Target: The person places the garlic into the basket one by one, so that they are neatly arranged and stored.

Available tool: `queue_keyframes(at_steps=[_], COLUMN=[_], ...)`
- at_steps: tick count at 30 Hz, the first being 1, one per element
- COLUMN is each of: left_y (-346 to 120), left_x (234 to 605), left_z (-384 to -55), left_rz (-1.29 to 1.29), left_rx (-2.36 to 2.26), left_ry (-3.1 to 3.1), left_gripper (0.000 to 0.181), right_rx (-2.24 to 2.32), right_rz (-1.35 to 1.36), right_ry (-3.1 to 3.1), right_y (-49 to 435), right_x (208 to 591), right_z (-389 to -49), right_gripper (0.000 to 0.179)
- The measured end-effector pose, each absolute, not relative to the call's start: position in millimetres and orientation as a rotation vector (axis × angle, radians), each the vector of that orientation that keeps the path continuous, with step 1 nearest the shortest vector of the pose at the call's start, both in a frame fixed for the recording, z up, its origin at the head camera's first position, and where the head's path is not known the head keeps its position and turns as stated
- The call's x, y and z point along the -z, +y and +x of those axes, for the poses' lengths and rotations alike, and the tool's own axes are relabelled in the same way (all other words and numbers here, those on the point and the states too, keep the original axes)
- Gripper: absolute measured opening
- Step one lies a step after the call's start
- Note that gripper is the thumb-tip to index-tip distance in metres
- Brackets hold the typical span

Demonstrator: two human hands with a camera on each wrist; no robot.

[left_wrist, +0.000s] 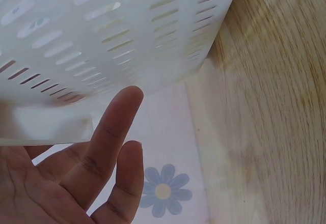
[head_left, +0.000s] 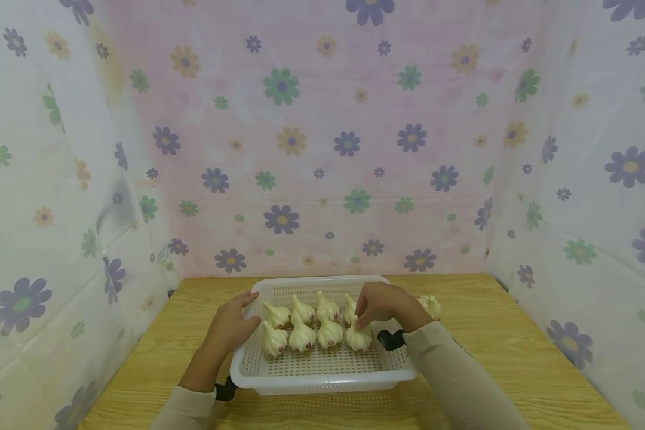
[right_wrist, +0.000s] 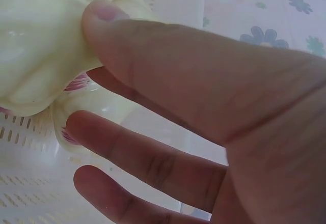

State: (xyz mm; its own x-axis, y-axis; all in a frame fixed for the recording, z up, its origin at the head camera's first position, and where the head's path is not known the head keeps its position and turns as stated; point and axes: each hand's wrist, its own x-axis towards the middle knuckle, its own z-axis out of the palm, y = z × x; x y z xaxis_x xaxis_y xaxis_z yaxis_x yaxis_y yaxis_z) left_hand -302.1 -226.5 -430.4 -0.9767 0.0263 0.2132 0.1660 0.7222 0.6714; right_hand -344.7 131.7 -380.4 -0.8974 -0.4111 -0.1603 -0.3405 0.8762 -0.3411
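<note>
A white slotted plastic basket (head_left: pixel 322 382) stands on the table with garlic bulbs in two rows, necks mostly upward. My left hand (head_left: pixel 230 322) holds the left rim, thumb on the inner side and fingers outside. In the left wrist view, two fingers (left_wrist: pixel 109 132) extend loosely beside the outer wall. With thumb and forefinger, my right hand (head_left: pixel 384 304) pinches a garlic bulb (head_left: pixel 359 338) at the right end of the front row. The right wrist view shows the thumb against this pale, purple-streaked bulb (right_wrist: pixel 38 46); its other fingers are spread below.
More garlic (head_left: pixel 432 306) lies on the wooden table (head_left: pixel 489 346), right of the basket and partly behind my right wrist. Flower-patterned cloth (head_left: pixel 322 149) encloses the back and both sides.
</note>
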Motion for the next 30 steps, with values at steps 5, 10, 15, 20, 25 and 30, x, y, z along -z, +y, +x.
queue_keyframes(at_steps=[5,10,15,20,25,30], left_y=[-226.8,-227.6,-228.2,-226.7,-225.6,-226.5], left_x=[430.4,431.6,433.7,433.0,429.9,431.0], left_z=[-302.2,-302.6,-303.7,-302.8,-300.8,-301.3], left_rz=[-0.163,-0.165,-0.164,-0.167,-0.173,-0.175], left_rx=[1.102,1.099,1.109,1.135,1.191,1.153], left_ry=[-2.732,-2.724,-2.723,-2.721,-2.716,-2.713], left_gripper=[0.061,0.06,0.06,0.061,0.063,0.062], right_rx=[0.419,0.418,0.499,0.58,0.635,0.658], right_rz=[-0.566,-0.566,-0.676,-0.779,-0.747,-0.716], right_ry=[2.825,2.825,2.772,2.698,2.666,2.643], right_y=[130.5,128.7,127.5,128.1,128.4,126.8], right_x=[379.7,379.2,381.2,386.4,388.8,388.3], right_z=[-344.7,-343.4,-342.8,-342.7,-343.0,-343.2], right_gripper=[0.014,0.015,0.009,0.008,0.009,0.008])
